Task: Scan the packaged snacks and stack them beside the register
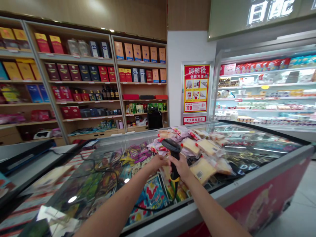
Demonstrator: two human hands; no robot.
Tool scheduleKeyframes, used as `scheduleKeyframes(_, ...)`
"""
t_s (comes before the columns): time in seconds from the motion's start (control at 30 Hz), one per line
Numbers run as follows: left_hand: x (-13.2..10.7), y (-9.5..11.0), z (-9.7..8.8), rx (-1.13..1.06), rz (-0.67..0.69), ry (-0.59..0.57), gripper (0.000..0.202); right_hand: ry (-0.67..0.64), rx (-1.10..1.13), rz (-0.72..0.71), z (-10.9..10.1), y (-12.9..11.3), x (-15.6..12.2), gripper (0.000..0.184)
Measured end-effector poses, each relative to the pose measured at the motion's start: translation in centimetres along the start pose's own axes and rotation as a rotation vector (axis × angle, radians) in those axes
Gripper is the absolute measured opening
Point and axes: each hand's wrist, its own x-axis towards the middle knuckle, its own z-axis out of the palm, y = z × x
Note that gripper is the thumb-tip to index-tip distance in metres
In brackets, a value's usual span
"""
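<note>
My right hand (183, 167) is closed round the handle of a black barcode scanner (172, 149) with a yellow band, held upright over the glass lid of a chest freezer (249, 184). My left hand (158, 162) reaches in from the left and touches the scanner's handle with curled fingers. Whether it holds anything itself I cannot make out. A black cable (98, 163) runs from the scanner leftward across the glass. Just beyond the scanner lie several wrapped bread and sandwich packets (207, 148) on the lid.
Frozen goods in bright wrappers show through the freezer glass (138, 184). Wooden shelves (81, 85) of boxed goods and bottles line the back wall. An open refrigerated case (266, 95) stands at the right, a red fire-hydrant notice (196, 88) beside it. A counter (27, 164) lies at left.
</note>
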Motion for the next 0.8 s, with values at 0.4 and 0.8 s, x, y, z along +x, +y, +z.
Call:
scheduleKeyframes(0.4, -2.4, -3.6, -13.7, -0.224, 0.137, 0.616, 0.036, -0.224, -0.023, 0.156, 4.6, 2.1, 4.1, 0.039)
scheduleKeyframes(0.8, -1.4, -5.9, -12.9, -0.374, 0.121, 0.682, 0.059, -0.294, -0.157, 0.306, 2.9, 2.2, 2.5, 0.041)
